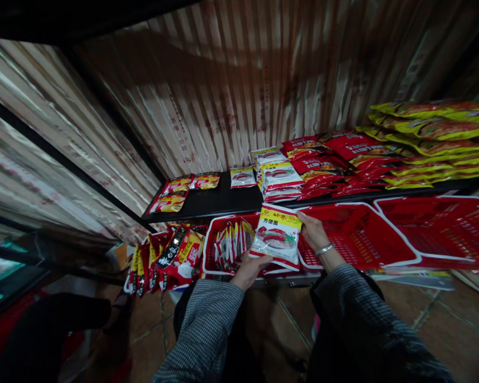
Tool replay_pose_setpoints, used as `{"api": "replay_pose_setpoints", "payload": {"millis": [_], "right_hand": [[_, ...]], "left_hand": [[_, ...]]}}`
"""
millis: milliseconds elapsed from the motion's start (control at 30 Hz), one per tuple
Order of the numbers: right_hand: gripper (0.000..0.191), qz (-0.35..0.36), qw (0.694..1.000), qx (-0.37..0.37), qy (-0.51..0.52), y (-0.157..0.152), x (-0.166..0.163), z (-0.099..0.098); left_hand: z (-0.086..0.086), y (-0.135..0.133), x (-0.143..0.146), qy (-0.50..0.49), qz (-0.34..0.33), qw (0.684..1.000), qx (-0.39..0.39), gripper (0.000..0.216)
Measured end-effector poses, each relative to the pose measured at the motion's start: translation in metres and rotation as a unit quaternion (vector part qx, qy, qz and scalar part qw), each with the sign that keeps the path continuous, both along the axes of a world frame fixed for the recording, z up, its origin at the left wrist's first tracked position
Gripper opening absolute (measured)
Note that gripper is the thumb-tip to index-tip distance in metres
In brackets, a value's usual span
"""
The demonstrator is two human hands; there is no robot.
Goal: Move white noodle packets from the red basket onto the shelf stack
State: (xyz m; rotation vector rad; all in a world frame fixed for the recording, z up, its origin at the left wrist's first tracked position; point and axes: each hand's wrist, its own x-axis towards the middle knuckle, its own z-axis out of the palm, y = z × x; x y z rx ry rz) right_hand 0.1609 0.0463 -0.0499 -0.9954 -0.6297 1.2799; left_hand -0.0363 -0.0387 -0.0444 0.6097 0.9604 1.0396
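Between my two hands is a white, yellow and red instant noodle packet (277,234), its printed front facing me. My left hand (249,268) grips its lower left edge, the thumb on the front. At the upper right edge my right hand (313,231), with a bracelet at the wrist, pinches the packet. The fingers behind it are hidden. Just left and below, a red basket (208,250) holds several similar packets (233,242) on edge. Above, on the black shelf (219,199), lie a stack of matching packets (279,175) and a single one (242,177).
Red noodle packets (323,165) and yellow ones (435,138) are piled on the shelf's right. Red-and-yellow packets (170,194) lie at its left end. More bags (171,255) fill a container below. Two red baskets (351,234) (443,223) stand at right. Another person's leg (51,324) is at lower left.
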Motion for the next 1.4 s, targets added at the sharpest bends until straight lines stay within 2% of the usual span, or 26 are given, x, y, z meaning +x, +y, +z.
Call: {"api": "replay_pose_setpoints", "payload": {"millis": [167,467,700,867,967,1133,1400], "right_hand": [[0.035,0.007,1.000,-0.009,0.000,0.000,0.001,0.002],[0.031,-0.050,0.998,-0.006,-0.026,0.000,0.020,0.002],[0.025,0.007,1.000,-0.022,0.013,0.000,0.021,0.005],[0.019,0.129,0.987,-0.071,0.061,-0.003,0.016,0.006],[0.018,0.170,0.980,-0.074,0.073,-0.005,0.012,0.005],[0.020,0.162,0.982,-0.056,0.076,-0.006,0.009,0.005],[0.008,0.136,0.986,-0.069,0.061,-0.002,0.004,0.004]], "left_hand": [[-0.006,0.002,-0.001,0.007,0.004,1.000,-0.001,0.056],[-0.006,0.007,-0.003,0.070,-0.012,0.996,0.050,0.050],[0.002,0.005,-0.003,-0.021,-0.021,1.000,0.002,0.048],[0.007,0.012,-0.009,-0.051,0.008,0.999,-0.012,0.048],[0.008,0.012,-0.009,-0.054,0.013,0.998,-0.010,0.044],[0.001,0.005,-0.001,-0.046,-0.007,0.999,-0.015,0.039],[-0.007,-0.006,0.016,0.017,-0.036,0.999,-0.013,0.050]]}}
